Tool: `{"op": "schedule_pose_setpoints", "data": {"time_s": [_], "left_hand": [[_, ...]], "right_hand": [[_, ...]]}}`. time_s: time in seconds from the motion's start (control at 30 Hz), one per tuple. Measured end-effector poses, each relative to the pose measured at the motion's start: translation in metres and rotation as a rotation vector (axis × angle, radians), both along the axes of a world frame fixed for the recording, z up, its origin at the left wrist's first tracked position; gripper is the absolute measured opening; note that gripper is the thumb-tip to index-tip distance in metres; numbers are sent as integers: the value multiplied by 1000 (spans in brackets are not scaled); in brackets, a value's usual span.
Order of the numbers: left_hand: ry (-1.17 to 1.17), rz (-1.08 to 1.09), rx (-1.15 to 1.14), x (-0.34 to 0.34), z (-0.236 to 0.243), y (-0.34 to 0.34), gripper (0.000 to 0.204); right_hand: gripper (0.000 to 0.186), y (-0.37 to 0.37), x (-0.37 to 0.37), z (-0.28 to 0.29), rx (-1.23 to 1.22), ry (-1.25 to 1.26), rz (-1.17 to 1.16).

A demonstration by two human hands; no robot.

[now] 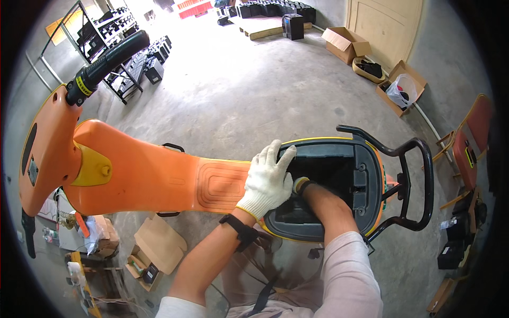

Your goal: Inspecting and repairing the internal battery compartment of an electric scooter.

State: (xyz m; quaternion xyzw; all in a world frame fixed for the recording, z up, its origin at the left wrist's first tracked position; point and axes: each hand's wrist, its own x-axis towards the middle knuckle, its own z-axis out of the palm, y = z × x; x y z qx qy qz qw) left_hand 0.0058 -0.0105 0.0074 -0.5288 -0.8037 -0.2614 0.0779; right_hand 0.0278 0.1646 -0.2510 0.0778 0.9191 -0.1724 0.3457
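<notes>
An orange electric scooter stands across in front of me, its handlebar grip at the far left. Behind its footboard lies the uncovered black compartment of the seat base. My left hand, in a white knit glove, rests on the front edge of this compartment with its fingers stretched out. Down inside the compartment reaches my right hand. Only its glove cuff shows; the fingers are hidden in the dark interior. A bent black tube rack is fixed at the scooter's rear.
An open cardboard box lies on the floor at the lower left, near a cluttered wooden stand. Cardboard boxes line the right wall, with a red chair nearer. Black batteries and a shelf rack stand farther off.
</notes>
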Motion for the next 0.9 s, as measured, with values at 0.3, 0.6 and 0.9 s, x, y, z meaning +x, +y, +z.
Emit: {"op": "schedule_pose_setpoints", "data": {"time_s": [0.3, 0.6, 0.9], "left_hand": [[-4, -2, 14, -1, 2, 1, 60], [-18, 26, 3, 0, -5, 3, 60], [-8, 27, 10, 1, -6, 3, 59]], "right_hand": [[37, 0, -4, -6, 9, 10, 19], [37, -1, -9, 18, 26, -131, 88], [42, 6, 0, 8, -180, -244, -277]]}}
